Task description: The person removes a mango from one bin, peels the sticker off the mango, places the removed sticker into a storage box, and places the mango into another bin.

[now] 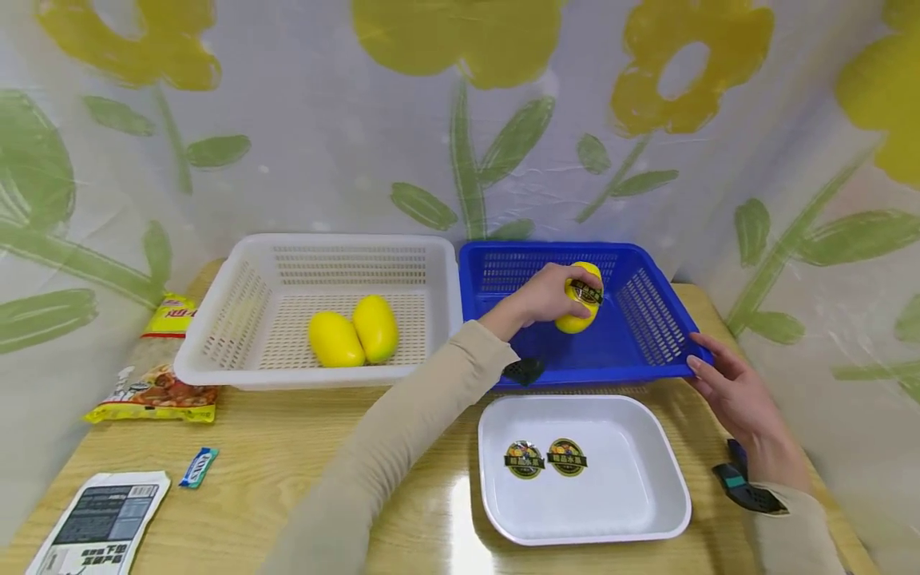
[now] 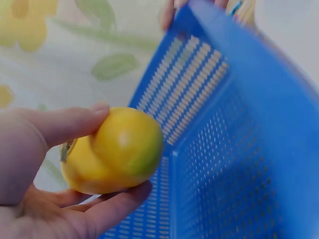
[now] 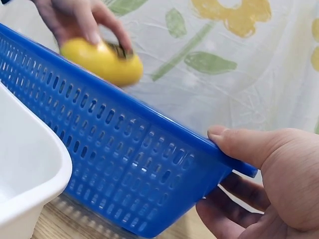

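My left hand [image 1: 552, 294] grips a yellow mango [image 1: 572, 324] over the blue basket [image 1: 575, 351], thumb on one side and fingers on the other. A dark round label is stuck on the fruit, and one end looks greenish in the left wrist view. My right hand [image 3: 294, 174] pinches the basket's near right corner, its thumb on the rim and its fingers underneath. Two more mangoes lie side by side in the white basket [image 1: 438, 311] at the left. In front of the blue basket stands a white tray [image 1: 611, 503] with two round labels [image 1: 524, 460] in it.
A snack bag [image 1: 161, 367] with yellow ends lies left of the white basket. Nearer on the wooden table [image 1: 266, 455] are a small blue packet [image 1: 198, 467] and a white pouch [image 1: 101, 519]. A flower-printed curtain [image 1: 323, 160] hangs close behind the baskets.
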Motion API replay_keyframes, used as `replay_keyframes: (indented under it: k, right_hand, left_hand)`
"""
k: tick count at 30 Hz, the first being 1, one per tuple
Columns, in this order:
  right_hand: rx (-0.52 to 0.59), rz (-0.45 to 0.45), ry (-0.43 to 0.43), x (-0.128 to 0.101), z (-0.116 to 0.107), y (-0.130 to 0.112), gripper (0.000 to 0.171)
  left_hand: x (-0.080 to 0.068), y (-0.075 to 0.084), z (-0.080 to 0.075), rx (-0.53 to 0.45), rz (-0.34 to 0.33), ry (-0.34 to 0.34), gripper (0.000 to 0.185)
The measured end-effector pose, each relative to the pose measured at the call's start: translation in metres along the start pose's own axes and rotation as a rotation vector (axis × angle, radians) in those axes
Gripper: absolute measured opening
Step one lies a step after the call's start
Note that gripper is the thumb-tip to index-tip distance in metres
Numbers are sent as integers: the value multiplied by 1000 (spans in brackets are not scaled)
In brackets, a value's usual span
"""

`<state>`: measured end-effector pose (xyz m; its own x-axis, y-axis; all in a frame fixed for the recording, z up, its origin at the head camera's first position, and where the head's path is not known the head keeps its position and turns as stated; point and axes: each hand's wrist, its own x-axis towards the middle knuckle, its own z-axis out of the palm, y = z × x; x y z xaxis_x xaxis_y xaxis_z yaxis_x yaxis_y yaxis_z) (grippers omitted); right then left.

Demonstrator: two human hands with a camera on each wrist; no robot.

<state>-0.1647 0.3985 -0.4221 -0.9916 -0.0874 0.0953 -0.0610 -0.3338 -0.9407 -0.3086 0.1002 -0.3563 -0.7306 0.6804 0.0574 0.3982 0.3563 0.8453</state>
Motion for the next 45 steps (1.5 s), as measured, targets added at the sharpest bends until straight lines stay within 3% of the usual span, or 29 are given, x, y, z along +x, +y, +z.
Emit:
replay_keyframes:
  k: [7,10,14,24,29,33,39,45]
  right_hand:
    - [19,1,7,4,-3,2,39]
    - [23,5,-3,5,-5,3,40]
    - [43,18,-4,6,-6,3,40]
    - [76,16,-16,4,-10,2,40]
    - [69,21,-26,6,-9,4,41]
    - [51,17,-24,6,-8,5,41]
    - [32,11,-18,5,-7,3,40]
    - [39,14,-20,4,-7,3,40]
  left_hand:
    - [-46,2,-15,-137,91,10,40]
    - [-69,1,-23,-185,92,10,40]
    - [-104,0,-31,-177,95,20,40]
    - [-197,6,-42,-242,60,1,42]
    - [-244,-6,-42,-356,33,-61,42]
    - [-278,-25,-37,-333,-4,-99,40]
    - [-308,-56,-26,-246,-111,-80,39]
    - [-317,-76,-14,-130,-156,-28,39]
